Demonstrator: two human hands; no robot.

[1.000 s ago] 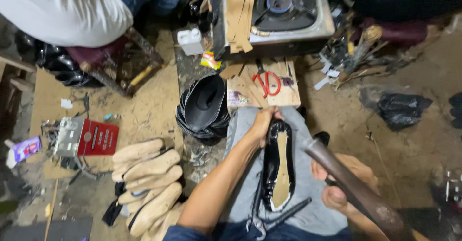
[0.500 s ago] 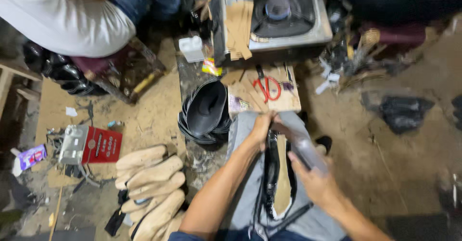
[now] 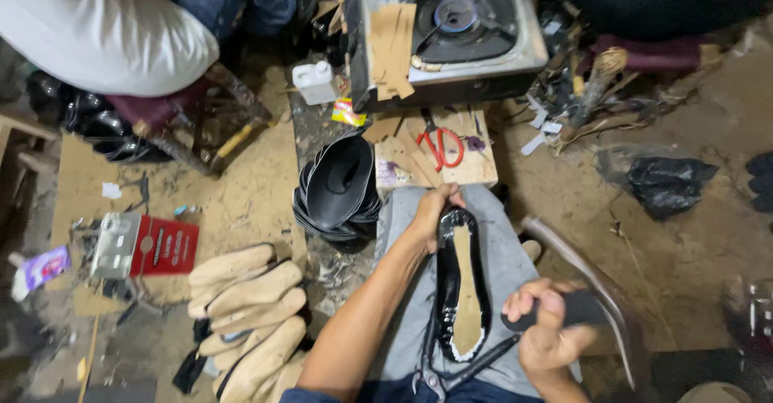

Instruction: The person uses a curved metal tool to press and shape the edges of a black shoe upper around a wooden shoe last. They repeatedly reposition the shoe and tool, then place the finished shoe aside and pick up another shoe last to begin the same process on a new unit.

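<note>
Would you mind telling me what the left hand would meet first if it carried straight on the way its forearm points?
The left hand grips the toe of the black shoe. Straight ahead, it would probably first meet the wooden board bearing the red-handled scissors, though depth is unclear.

- A small shoemaking workshop, with the work done low down over a dirt-stained floor (image 3: pixel 241 202) littered with scraps and offcuts.
- A row of pale wooden shoe lasts (image 3: pixel 245 306) lies at the left, and a stack of black soles (image 3: pixel 338 181) sits beside a low wooden board (image 3: pixel 439 149).
- Red-handled scissors (image 3: pixel 441 147) rest on that board, among cardboard strips.
- A single gas burner (image 3: pixel 455 16) stands above (its ring looks lit, faintly blue).
- A black shoe upper (image 3: pixel 463 286) on its last lies across a lap.
- Another person in a white shirt (image 3: pixel 105 24) sits close by.
</note>
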